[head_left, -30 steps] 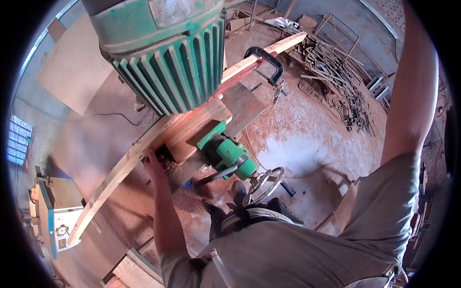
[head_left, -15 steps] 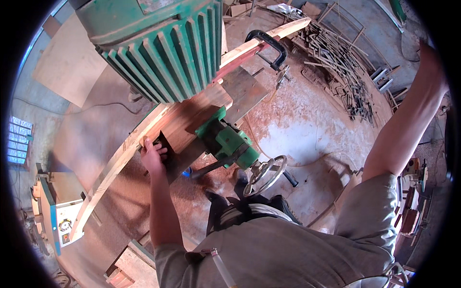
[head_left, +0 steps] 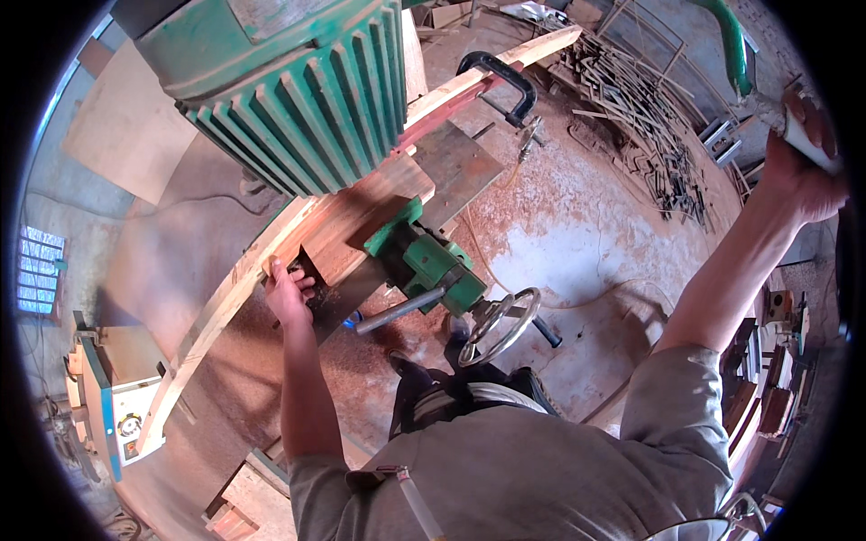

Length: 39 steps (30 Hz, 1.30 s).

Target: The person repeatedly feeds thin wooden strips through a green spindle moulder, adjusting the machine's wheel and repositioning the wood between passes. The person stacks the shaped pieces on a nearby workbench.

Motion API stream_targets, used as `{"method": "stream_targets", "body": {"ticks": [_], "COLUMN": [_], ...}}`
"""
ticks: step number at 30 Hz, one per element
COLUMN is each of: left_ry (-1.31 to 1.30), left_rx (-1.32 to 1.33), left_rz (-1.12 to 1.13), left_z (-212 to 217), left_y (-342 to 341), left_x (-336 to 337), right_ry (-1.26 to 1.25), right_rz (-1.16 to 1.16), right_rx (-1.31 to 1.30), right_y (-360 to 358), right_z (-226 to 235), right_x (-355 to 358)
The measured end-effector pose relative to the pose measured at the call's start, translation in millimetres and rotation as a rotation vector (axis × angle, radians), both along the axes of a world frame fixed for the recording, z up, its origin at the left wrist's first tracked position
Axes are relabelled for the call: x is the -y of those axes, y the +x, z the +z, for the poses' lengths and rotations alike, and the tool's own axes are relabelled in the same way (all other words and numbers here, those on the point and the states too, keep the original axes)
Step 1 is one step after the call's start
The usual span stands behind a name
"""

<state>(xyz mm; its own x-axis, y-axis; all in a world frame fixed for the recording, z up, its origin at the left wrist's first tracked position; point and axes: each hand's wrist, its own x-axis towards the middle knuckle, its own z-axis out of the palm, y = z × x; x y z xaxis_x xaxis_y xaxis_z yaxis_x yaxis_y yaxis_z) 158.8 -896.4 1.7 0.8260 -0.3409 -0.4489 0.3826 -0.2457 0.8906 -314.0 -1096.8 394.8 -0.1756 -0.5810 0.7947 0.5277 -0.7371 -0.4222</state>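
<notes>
My left hand [head_left: 290,293] is at the left end of a wooden block [head_left: 365,230], by a long pale wooden strip [head_left: 244,270]. Its fingers are curled, one tip touching the strip; whatever lies inside them is hidden. Against the block presses a green clamp [head_left: 424,257] with a metal handwheel [head_left: 498,326] and a bar handle [head_left: 401,311]. A green ribbed motor housing [head_left: 298,108] hangs above and covers part of the work. Far right, my raised right hand [head_left: 806,171] is wrapped round the pale grip of a green lever [head_left: 732,45].
A black C-clamp [head_left: 521,86] grips the strip's far part. Wood offcuts [head_left: 622,117] are heaped at the far right. On the left stand a box-like machine [head_left: 126,410] and a leaning panel [head_left: 131,122]. Sawdust covers much of the floor [head_left: 577,225].
My right forearm has swung down and inward a little; its hand and the lever grip now show. The green lever has come further into view. My left hand stays put.
</notes>
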Motion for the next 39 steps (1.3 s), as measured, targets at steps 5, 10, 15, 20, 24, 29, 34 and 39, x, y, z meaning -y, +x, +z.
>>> {"method": "stream_targets", "body": {"ticks": [5,10,15,20,24,29,34,39], "left_ry": [0.002,-0.013,-0.036,-0.030,-0.034,-0.024,-0.102,-0.201], "left_rx": [-0.008,-0.035,-0.046,-0.049,-0.042,-0.040,-0.063,-0.178], "left_rz": [0.030,0.025,0.036,0.025,0.021,0.012,0.006,0.003], "left_z": [4,6,9,4,8,6,6,5], "left_y": [-2,-3,-6,-2,-5,-4,-1,8], "left_x": [0,0,3,-1,0,1,-3,-10], "right_ry": [0.094,0.091,0.072,0.153,0.228,0.393,0.322,0.211], "right_rz": [0.097,0.172,0.162,0.141,0.109,0.131,0.084,0.261], "right_rx": [0.144,0.109,0.082,0.045,-0.004,0.038,-0.033,-0.016], "right_y": [-37,-64,-64,-68,-72,-75,-78,-50], "right_z": [-24,-75,-132,-188,-221,-276,-224,-38], "right_x": [-8,-17,-38,-56,-70,-92,-79,-10]}}
